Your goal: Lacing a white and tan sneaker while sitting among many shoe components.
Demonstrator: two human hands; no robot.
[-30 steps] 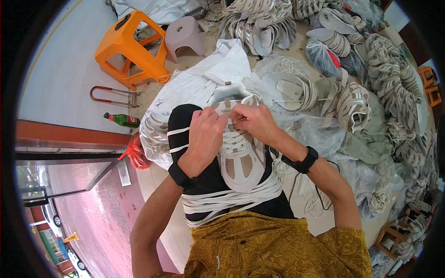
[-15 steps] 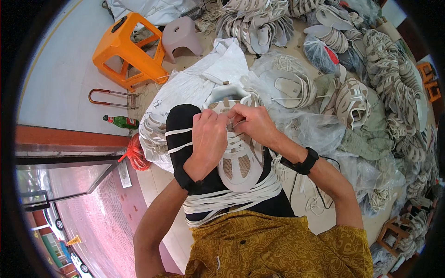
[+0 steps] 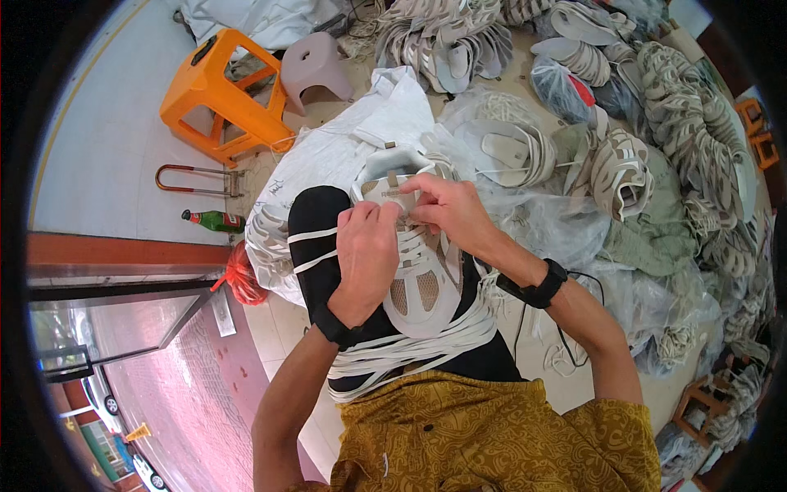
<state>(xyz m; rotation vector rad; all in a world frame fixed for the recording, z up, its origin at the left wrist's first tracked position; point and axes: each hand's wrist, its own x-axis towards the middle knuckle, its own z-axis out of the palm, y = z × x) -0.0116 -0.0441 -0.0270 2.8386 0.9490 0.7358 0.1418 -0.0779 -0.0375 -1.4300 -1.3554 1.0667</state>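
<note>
A beige and white sneaker [image 3: 424, 295] with mesh panels rests on my lap, toe toward me and heel opening away. Pale shoelace [image 3: 420, 256] crosses its front. My left hand [image 3: 367, 256] is closed at the left side of the lacing; its fingertips and what they grip are hidden. At the upper eyelets, beside the tongue [image 3: 385, 189], my right hand [image 3: 451, 211] has thumb and index bent together, pinching at the lace. A bundle of loose white laces [image 3: 418, 353] lies across my thighs, and two strands cross my left knee [image 3: 316, 215].
Beyond my knees lies a white sack [image 3: 328, 160]. An orange stool [image 3: 221, 94], a grey stool [image 3: 316, 70] and a green bottle [image 3: 217, 220] are to the left. Stacked shoe uppers [image 3: 689, 123] and clear plastic bags [image 3: 566, 238] spread along the right.
The fingertips have moved slightly apart at the eyelets, baring more of the tongue. My left hand has shifted a little toward me; the sneaker has stayed on my lap.
</note>
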